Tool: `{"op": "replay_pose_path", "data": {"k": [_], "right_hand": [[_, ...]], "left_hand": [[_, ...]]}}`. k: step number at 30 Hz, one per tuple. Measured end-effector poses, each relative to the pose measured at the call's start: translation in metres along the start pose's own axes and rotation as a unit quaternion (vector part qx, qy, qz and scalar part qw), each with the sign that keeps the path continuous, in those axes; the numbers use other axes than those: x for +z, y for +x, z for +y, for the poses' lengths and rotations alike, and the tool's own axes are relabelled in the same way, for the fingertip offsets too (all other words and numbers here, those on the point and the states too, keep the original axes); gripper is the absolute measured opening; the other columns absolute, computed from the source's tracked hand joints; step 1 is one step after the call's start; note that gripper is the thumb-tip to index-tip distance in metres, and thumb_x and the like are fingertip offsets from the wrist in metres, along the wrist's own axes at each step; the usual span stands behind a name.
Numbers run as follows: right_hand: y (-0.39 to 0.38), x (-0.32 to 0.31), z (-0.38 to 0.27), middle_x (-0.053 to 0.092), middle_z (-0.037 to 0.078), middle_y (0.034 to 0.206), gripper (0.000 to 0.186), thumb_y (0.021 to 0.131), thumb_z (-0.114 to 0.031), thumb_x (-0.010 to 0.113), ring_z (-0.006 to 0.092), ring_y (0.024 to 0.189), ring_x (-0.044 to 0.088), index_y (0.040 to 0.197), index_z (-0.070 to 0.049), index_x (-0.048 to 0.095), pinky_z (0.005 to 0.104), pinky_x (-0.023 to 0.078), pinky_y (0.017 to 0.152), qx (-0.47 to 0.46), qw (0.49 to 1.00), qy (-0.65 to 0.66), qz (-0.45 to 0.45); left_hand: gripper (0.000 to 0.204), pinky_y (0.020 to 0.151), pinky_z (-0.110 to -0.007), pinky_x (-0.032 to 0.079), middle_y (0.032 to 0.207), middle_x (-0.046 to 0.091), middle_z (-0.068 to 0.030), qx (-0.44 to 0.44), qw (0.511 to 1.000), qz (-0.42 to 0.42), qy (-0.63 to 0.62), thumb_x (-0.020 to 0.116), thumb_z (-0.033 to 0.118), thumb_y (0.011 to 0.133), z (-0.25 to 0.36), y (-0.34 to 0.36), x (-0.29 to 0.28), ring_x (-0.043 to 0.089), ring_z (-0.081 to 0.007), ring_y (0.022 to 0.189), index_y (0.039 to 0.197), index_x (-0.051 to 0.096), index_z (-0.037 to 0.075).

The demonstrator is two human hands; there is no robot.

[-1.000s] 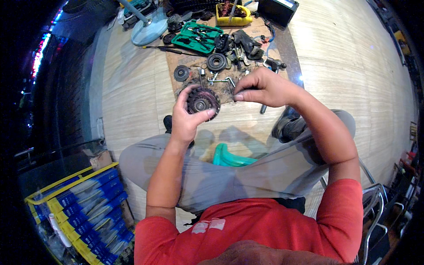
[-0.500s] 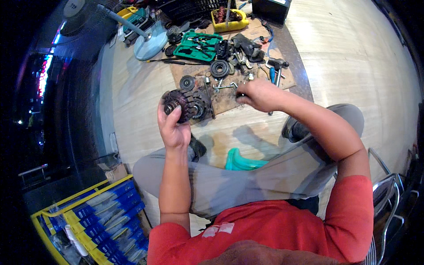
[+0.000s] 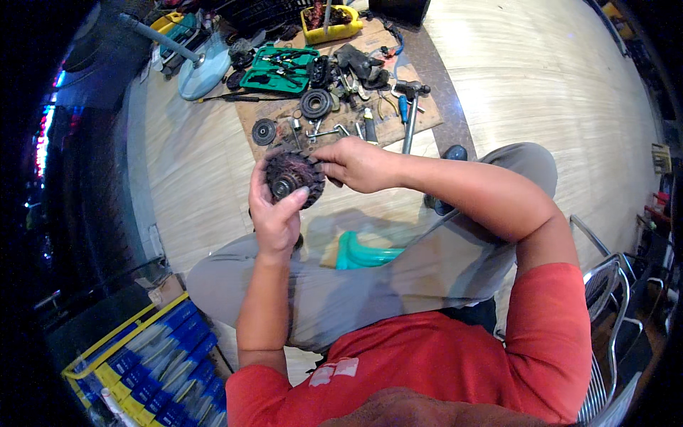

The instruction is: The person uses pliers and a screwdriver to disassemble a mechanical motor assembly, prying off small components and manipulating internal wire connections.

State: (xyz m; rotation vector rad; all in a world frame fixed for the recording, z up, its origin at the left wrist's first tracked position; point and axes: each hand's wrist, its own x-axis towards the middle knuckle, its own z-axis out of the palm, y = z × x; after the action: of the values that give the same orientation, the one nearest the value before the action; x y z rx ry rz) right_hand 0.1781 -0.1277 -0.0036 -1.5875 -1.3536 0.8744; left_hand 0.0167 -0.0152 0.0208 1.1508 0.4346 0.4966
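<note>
My left hand (image 3: 274, 222) is closed around a dark alternator rotor (image 3: 293, 178), with thumb in front and fingers behind. The rotor's shaft end points toward me, and reddish winding shows between its claws. At its right edge is my right hand (image 3: 364, 165), fingers bent and pressed together. Whether these fingers pinch the rotor or some small piece is hidden. Just beyond the hands, a grooved pulley (image 3: 316, 104) and a smaller round part (image 3: 264, 132) lie on a stained cardboard sheet (image 3: 427, 119). A hammer (image 3: 410, 121) and a blue-handled screwdriver (image 3: 403, 109) lie to the right.
An open green tool case (image 3: 274, 87) lies farther off, near a yellow container (image 3: 334, 33) of parts. A fan's pale blue base (image 3: 204, 77) stands at the far left. Between my legs is a green plastic stool (image 3: 370, 257). Metal chair frames (image 3: 625, 285) stand at right.
My right hand has come left from over the tools to the rotor. The rotor has turned, its shaft end now facing me more. The whole view has shifted slightly.
</note>
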Motion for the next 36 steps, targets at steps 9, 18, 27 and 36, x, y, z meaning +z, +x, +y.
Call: {"op": "replay_pose_path", "data": {"k": [9, 18, 27, 36], "right_hand": [[0.008, -0.037, 0.028, 0.065, 0.021, 0.089, 0.027, 0.097, -0.023, 0.052, 0.0323, 0.081, 0.064, 0.110, -0.002, 0.062, 0.0392, 0.048, 0.074, -0.018, 0.997, -0.069, -0.003], [-0.027, -0.123, 0.044, 0.064, 0.020, 0.086, 0.028, 0.098, -0.025, 0.052, 0.0336, 0.078, 0.062, 0.106, 0.000, 0.062, 0.0420, 0.047, 0.071, 0.080, 0.959, -0.249, -0.109], [-0.057, -0.117, 0.091, 0.064, 0.021, 0.087, 0.028, 0.097, -0.030, 0.051, 0.0413, 0.083, 0.060, 0.103, -0.005, 0.061, 0.0477, 0.047, 0.073, 0.107, 0.942, -0.310, -0.066], [-0.080, -0.150, 0.132, 0.066, 0.021, 0.088, 0.033, 0.095, -0.039, 0.051, 0.0416, 0.086, 0.063, 0.100, -0.008, 0.062, 0.0492, 0.050, 0.075, 0.263, 0.866, -0.419, -0.063]], "left_hand": [[0.044, 0.084, -0.042, 0.054, 0.121, 0.060, -0.0158, 0.022, 0.987, 0.056, -0.148, 0.053, 0.013, 0.089, 0.011, 0.020, -0.048, 0.061, -0.0281, 0.107, 0.130, 0.047, 0.000], [0.038, 0.083, -0.043, 0.053, 0.124, 0.060, -0.0152, 0.012, 0.973, 0.084, -0.214, 0.054, 0.019, 0.092, 0.026, 0.021, -0.078, 0.058, -0.0323, 0.114, 0.127, 0.053, 0.004], [0.042, 0.084, -0.043, 0.052, 0.126, 0.057, -0.0183, 0.019, 0.968, 0.106, -0.225, 0.054, 0.019, 0.092, 0.033, 0.026, -0.076, 0.055, -0.0368, 0.118, 0.129, 0.049, -0.001], [0.045, 0.084, -0.043, 0.052, 0.129, 0.055, -0.0186, 0.030, 0.965, 0.106, -0.239, 0.052, 0.020, 0.093, 0.036, 0.024, -0.090, 0.054, -0.0370, 0.118, 0.132, 0.048, 0.000]]}}
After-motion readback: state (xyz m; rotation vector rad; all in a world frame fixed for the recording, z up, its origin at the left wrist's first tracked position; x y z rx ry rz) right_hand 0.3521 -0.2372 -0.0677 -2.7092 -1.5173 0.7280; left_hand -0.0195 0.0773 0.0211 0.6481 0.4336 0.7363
